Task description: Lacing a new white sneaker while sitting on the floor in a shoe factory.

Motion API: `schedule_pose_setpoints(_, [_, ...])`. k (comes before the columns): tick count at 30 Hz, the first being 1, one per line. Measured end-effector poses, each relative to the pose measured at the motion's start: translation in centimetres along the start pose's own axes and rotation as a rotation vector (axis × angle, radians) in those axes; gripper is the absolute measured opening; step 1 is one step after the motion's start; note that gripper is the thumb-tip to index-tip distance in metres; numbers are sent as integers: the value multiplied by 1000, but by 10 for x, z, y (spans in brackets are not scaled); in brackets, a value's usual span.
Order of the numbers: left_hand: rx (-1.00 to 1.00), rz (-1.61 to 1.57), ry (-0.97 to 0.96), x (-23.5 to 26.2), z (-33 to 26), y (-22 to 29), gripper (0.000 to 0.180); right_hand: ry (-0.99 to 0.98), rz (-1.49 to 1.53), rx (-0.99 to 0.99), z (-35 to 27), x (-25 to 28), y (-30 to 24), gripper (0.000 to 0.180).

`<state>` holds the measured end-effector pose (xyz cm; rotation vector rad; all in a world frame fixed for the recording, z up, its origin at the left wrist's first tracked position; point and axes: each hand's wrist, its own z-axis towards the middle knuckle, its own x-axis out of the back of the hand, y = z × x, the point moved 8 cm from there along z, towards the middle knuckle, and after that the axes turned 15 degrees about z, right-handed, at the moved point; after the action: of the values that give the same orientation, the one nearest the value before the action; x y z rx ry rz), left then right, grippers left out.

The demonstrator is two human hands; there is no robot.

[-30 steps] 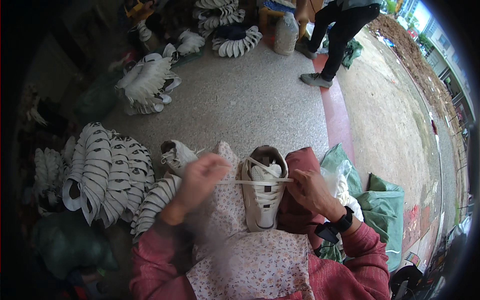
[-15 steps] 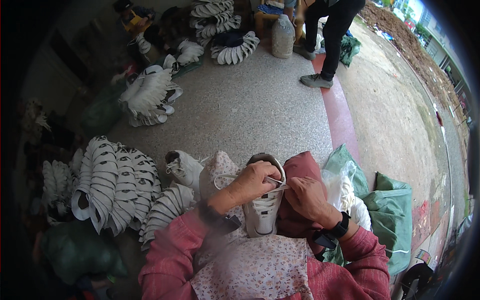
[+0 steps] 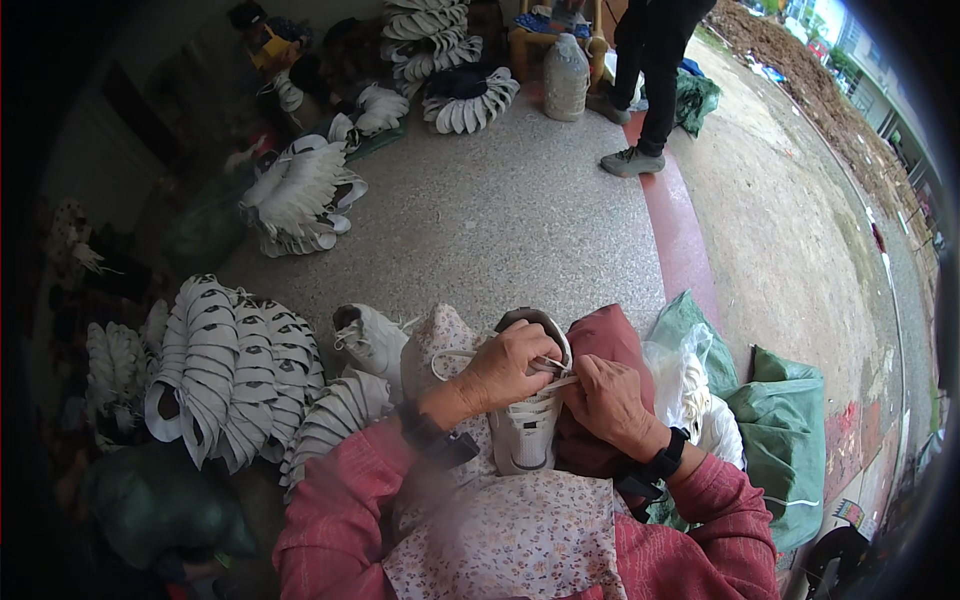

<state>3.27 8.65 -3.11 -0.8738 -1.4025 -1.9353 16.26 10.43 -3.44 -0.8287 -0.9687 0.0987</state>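
Note:
A white lace-up sneaker upper (image 3: 524, 442) rests between my knees, its dark-lined opening pointing away from me. My left hand (image 3: 505, 368) is pinched closed on the shoelace (image 3: 452, 360) at the top eyelets, and a loop of it hangs out to the left. Close beside it, my right hand (image 3: 610, 400) also pinches a part of the lace at the right of the lacing. The fingertips nearly meet over the tongue, which they partly cover. A flower-printed apron (image 3: 500, 535) covers my lap.
Stacks of white shoe uppers (image 3: 235, 370) stand at my left, with a laced shoe (image 3: 370, 340) beside my knee. At my right are a clear bag of white laces (image 3: 695, 385) and a green sack (image 3: 775, 440). Ahead, a person (image 3: 655, 90) stands near a large plastic jug (image 3: 566, 78).
My right hand has shifted slightly down and left, still gripping the lace. My left hand stays nearly in place, and the left loop looks a little smaller.

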Motion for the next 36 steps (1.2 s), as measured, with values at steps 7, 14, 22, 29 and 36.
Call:
schedule_pose_setpoints(7, [-1,-20,-108,-6,3,-6,17,-93,133,-119,7,9,11,13])
schedule_pose_setpoints(14, [194,-150,-278,-17,6,-19,17,-108,167,-107,5,12,6,15])
schedule_pose_setpoints(22, [271,-113,-416,-30,11,-29,17,-32,158,-95,-2,8,11,16])
schedule_pose_setpoints(29, [298,47,-410,-31,15,-29,18,-17,67,-35,-2,1,10,20])
schedule_pose_setpoints(36, [345,-356,-490,-9,5,-36,21,-29,96,-28,-5,10,5,17])
